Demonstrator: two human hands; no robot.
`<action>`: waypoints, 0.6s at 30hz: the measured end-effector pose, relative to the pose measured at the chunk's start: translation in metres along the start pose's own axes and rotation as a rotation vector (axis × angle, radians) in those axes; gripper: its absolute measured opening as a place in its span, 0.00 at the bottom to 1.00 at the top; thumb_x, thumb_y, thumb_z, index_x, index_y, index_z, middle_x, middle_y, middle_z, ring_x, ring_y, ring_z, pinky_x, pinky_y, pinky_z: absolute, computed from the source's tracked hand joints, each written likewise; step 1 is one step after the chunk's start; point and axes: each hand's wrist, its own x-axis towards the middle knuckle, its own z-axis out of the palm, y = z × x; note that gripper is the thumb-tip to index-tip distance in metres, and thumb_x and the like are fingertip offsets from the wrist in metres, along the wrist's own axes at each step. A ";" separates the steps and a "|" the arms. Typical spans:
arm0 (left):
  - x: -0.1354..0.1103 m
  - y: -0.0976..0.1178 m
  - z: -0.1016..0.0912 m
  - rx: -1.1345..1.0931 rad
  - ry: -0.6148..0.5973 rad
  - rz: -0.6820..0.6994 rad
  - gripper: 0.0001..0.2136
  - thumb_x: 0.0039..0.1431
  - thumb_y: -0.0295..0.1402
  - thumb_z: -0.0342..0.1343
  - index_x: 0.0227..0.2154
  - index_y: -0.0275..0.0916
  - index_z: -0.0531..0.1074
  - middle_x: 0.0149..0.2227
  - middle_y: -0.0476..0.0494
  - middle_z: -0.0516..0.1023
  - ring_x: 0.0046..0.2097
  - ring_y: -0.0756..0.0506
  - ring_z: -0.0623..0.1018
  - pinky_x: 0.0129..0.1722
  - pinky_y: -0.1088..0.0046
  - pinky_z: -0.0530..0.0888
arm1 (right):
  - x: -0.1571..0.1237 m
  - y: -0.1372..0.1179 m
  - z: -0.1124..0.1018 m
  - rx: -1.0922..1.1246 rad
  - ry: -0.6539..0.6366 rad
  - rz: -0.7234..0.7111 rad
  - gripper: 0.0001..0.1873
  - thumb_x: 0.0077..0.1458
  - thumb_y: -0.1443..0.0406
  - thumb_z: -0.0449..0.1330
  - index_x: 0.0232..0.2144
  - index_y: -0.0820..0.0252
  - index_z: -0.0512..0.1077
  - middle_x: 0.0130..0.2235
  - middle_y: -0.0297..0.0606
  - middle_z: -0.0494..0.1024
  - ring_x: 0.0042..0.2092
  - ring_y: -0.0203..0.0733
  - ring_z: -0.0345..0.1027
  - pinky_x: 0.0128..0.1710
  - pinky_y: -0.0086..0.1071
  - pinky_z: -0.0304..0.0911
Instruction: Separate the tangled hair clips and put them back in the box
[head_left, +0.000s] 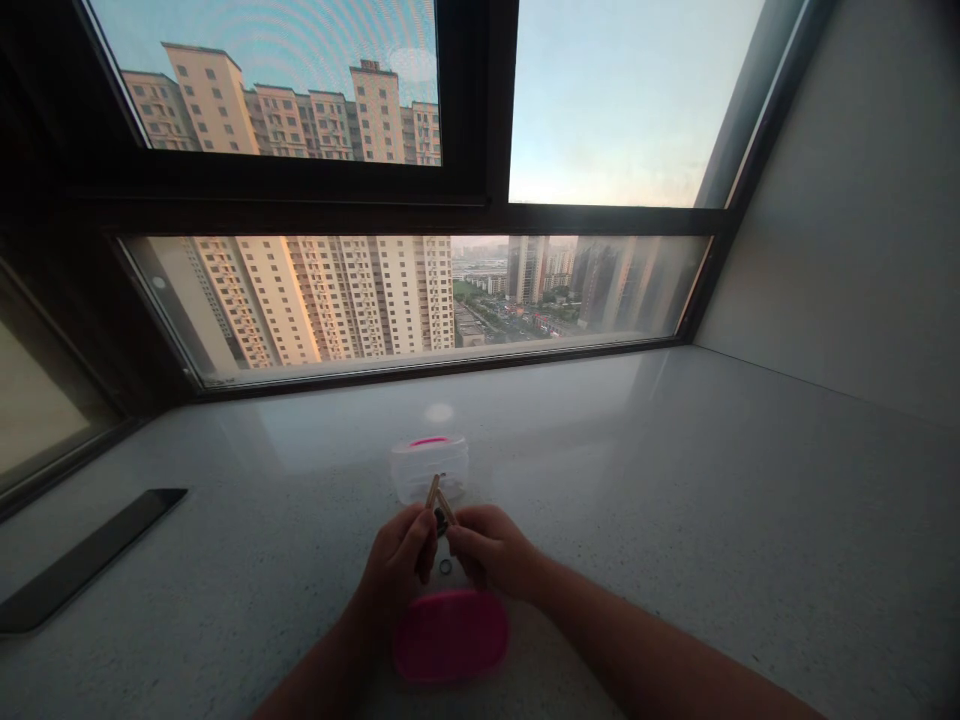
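My left hand is closed, pinching a thin light-brown stick that looks wooden. Pinched in the fingers of my right hand is a second similar stick. The two sticks lean together near their upper ends, and their lower parts are hidden by my fingers. Between the hands sits something small and dark, too unclear to name. Just below it, a small dark ring lies on the counter. Close to my wrists is a pink oval lid or tray. Beyond my fingertips stands a clear plastic box with a pink strip on top.
The pale speckled counter runs up to a dark-framed window with tall buildings outside. A long dark flat panel lies at the left. On the right rises a plain wall.
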 end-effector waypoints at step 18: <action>0.000 0.000 0.000 -0.037 0.052 -0.028 0.18 0.58 0.44 0.47 0.18 0.38 0.62 0.14 0.55 0.59 0.16 0.54 0.59 0.17 0.79 0.56 | -0.001 -0.002 -0.001 0.004 0.048 -0.017 0.21 0.52 0.52 0.57 0.19 0.63 0.66 0.14 0.25 0.56 0.16 0.27 0.46 0.16 0.24 0.42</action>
